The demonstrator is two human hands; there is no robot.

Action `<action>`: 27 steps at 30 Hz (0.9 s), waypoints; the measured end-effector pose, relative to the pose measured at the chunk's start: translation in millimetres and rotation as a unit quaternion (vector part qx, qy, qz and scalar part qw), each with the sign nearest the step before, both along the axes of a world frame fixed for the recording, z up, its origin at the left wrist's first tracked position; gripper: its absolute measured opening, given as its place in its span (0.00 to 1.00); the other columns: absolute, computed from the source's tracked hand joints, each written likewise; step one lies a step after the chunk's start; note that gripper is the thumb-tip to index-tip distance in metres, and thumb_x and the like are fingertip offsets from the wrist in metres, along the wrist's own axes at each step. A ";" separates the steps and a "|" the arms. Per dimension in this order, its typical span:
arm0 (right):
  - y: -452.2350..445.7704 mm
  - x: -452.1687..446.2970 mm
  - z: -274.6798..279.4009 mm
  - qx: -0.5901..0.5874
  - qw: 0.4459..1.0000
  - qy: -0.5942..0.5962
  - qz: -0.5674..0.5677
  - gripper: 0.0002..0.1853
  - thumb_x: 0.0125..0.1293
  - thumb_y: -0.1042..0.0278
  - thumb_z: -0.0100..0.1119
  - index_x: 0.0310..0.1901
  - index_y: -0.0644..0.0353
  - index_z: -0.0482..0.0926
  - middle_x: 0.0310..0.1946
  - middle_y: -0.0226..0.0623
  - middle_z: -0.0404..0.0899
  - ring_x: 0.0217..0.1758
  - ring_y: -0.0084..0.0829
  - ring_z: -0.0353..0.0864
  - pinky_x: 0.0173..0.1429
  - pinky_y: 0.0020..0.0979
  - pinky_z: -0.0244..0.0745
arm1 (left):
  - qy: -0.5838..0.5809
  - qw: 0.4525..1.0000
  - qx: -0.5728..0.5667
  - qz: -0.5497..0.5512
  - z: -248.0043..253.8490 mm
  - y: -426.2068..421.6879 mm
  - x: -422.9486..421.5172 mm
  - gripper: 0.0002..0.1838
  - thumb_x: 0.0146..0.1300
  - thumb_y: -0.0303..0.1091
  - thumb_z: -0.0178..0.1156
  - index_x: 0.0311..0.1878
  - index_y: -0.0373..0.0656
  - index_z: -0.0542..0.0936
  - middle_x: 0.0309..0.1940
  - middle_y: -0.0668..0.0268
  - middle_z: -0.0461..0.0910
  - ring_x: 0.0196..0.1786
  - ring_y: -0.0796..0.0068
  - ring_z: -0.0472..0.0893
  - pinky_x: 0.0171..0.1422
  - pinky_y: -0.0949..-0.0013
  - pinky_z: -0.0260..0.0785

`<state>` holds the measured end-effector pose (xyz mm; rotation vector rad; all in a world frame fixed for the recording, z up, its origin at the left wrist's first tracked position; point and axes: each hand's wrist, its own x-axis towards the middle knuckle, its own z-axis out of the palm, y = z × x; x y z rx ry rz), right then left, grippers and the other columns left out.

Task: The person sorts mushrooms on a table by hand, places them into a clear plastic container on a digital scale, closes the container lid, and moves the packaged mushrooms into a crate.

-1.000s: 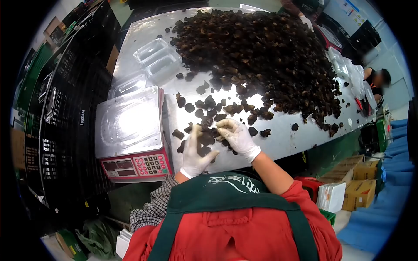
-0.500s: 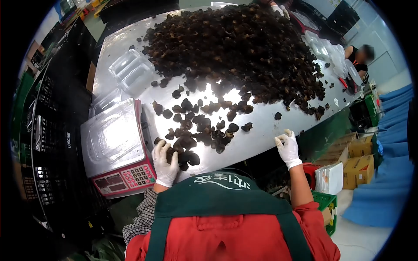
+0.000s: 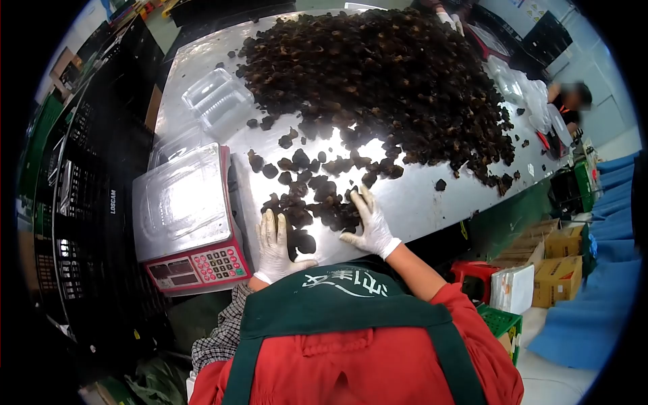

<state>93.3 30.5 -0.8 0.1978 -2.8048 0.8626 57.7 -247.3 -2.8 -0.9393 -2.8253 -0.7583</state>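
My left hand (image 3: 277,248), in a white glove, lies by the near edge of the metal table (image 3: 405,202), fingers stretched and thumb apart. It touches the left side of a loose cluster of dark wood ear mushrooms (image 3: 327,199). One larger flat mushroom (image 3: 302,241) sits beside its thumb. On the cluster's right side is my gloved right hand (image 3: 370,225), spread with its fingertips against the pieces. Neither hand grips anything. Farther back, a large heap of the same mushrooms (image 3: 378,81) covers much of the table.
A red digital scale (image 3: 196,263) with a metal pan stands left of my left hand. Clear plastic trays (image 3: 217,98) lie behind it. Black crates (image 3: 94,202) are stacked at far left. Plastic bags (image 3: 533,101) and another person (image 3: 572,101) are at right; cardboard boxes (image 3: 557,273) stand below.
My right hand has come left from the table's right edge to the loose cluster. My left hand has uncurled and flattened beside the mushrooms. The view has shifted slightly.
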 end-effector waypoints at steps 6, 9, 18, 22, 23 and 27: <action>9.9 -21.9 4.4 0.052 0.996 0.006 0.072 0.58 0.42 0.38 0.71 0.70 0.62 0.55 0.69 0.61 0.54 0.71 0.57 0.56 0.73 0.49 0.53 | -0.075 0.984 -0.109 0.119 18.9 6.5 -28.8 0.79 0.26 0.69 0.74 0.75 0.39 0.37 0.74 0.40 0.37 0.77 0.42 0.36 0.75 0.38 0.27; -9.7 -19.9 15.2 0.061 0.987 -0.005 0.151 0.57 0.43 0.38 0.70 0.71 0.59 0.53 0.69 0.57 0.53 0.71 0.53 0.56 0.74 0.48 0.51 | -0.092 0.994 -0.060 0.009 8.3 12.2 -37.7 0.78 0.25 0.68 0.76 0.75 0.41 0.41 0.74 0.43 0.41 0.76 0.42 0.39 0.76 0.41 0.32; -24.7 -35.2 13.1 0.081 0.971 0.019 0.223 0.53 0.45 0.40 0.70 0.71 0.56 0.57 0.68 0.61 0.56 0.70 0.57 0.57 0.71 0.51 0.54 | -0.036 0.995 -0.047 -0.075 11.5 17.9 -40.9 0.64 0.34 0.58 0.74 0.74 0.47 0.52 0.70 0.48 0.51 0.72 0.41 0.50 0.74 0.45 0.46; -36.6 -20.5 6.5 0.085 0.974 0.053 0.204 0.41 0.49 0.51 0.68 0.65 0.57 0.67 0.64 0.55 0.62 0.63 0.51 0.66 0.65 0.49 0.62 | 0.016 0.995 0.006 -0.096 8.7 26.2 -28.4 0.48 0.38 0.44 0.70 0.69 0.50 0.64 0.62 0.55 0.65 0.64 0.48 0.63 0.69 0.49 0.57; -38.0 -26.0 3.1 0.085 0.977 0.068 0.184 0.40 0.47 0.54 0.68 0.63 0.57 0.68 0.63 0.52 0.65 0.61 0.49 0.68 0.64 0.46 0.63 | 0.024 0.996 0.011 -0.082 6.0 30.5 -29.5 0.47 0.38 0.41 0.69 0.68 0.50 0.66 0.61 0.56 0.66 0.63 0.49 0.65 0.68 0.50 0.58; -46.7 -57.6 14.8 0.003 0.994 0.034 0.106 0.26 0.52 0.66 0.61 0.56 0.56 0.74 0.51 0.42 0.75 0.50 0.44 0.77 0.52 0.41 0.76 | -0.044 0.998 0.050 0.005 3.2 52.5 -59.8 0.35 0.44 0.39 0.66 0.61 0.48 0.73 0.52 0.55 0.74 0.55 0.52 0.72 0.62 0.57 0.66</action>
